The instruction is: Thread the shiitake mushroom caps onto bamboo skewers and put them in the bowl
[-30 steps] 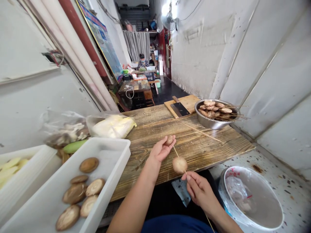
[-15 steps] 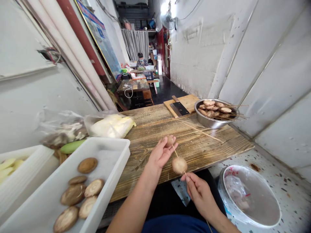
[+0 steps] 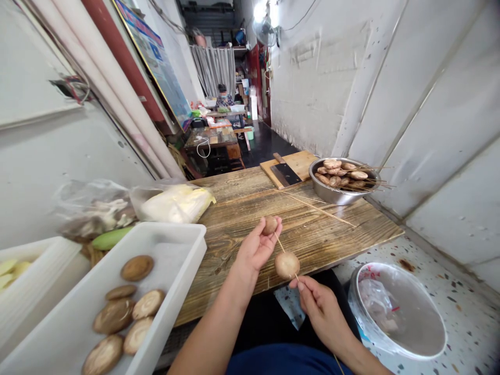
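My left hand (image 3: 255, 249) pinches a small mushroom cap (image 3: 269, 225) at the tip of a thin bamboo skewer (image 3: 278, 242). A second mushroom cap (image 3: 287, 264) sits threaded lower on the same skewer. My right hand (image 3: 318, 304) grips the skewer's lower part between thumb and fingers, just below that cap. Both hands hover over the near edge of the wooden table (image 3: 297, 234).
A white tray (image 3: 172, 250) with several mushroom caps (image 3: 121, 312) lies at the left. Bagged vegetables (image 3: 175, 202) sit behind it. Loose skewers (image 3: 312, 205), a metal bowl (image 3: 332, 194) of skewered mushrooms and a cleaver (image 3: 287, 173) on a cutting board stand far right. A lined bin (image 3: 398, 312) is on the floor.
Both hands with the skewer have shifted slightly; the grip is the same. The view has drifted a little.
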{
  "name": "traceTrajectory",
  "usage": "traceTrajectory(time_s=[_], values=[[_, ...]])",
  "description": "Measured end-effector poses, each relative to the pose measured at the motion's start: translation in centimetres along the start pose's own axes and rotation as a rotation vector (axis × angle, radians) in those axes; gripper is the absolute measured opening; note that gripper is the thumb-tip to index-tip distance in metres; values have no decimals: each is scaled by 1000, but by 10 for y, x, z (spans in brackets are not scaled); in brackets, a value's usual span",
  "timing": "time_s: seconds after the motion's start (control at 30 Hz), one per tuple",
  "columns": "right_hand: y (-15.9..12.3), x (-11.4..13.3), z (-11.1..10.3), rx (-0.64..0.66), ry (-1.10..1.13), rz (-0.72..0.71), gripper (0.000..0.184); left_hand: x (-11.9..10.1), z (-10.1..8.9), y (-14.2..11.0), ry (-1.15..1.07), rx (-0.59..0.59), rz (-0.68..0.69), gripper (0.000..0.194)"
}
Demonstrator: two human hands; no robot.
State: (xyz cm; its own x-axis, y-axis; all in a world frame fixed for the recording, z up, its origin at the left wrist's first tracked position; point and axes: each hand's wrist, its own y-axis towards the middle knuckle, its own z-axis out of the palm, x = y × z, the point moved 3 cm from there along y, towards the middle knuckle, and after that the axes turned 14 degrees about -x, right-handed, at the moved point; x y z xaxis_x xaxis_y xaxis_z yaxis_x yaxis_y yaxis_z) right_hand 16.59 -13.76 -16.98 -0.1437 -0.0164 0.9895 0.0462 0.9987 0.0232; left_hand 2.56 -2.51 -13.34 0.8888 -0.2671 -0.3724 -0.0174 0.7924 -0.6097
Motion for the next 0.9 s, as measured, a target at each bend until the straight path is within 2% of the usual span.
traceTrajectory(time_s=[0.3,0.9], values=[[-1,2,0,22,62,44,35,3,-3,-3,139,-3,-5,14],[-1,1,-1,11,56,39,35,5,0,-9,137,-11,24,16]])
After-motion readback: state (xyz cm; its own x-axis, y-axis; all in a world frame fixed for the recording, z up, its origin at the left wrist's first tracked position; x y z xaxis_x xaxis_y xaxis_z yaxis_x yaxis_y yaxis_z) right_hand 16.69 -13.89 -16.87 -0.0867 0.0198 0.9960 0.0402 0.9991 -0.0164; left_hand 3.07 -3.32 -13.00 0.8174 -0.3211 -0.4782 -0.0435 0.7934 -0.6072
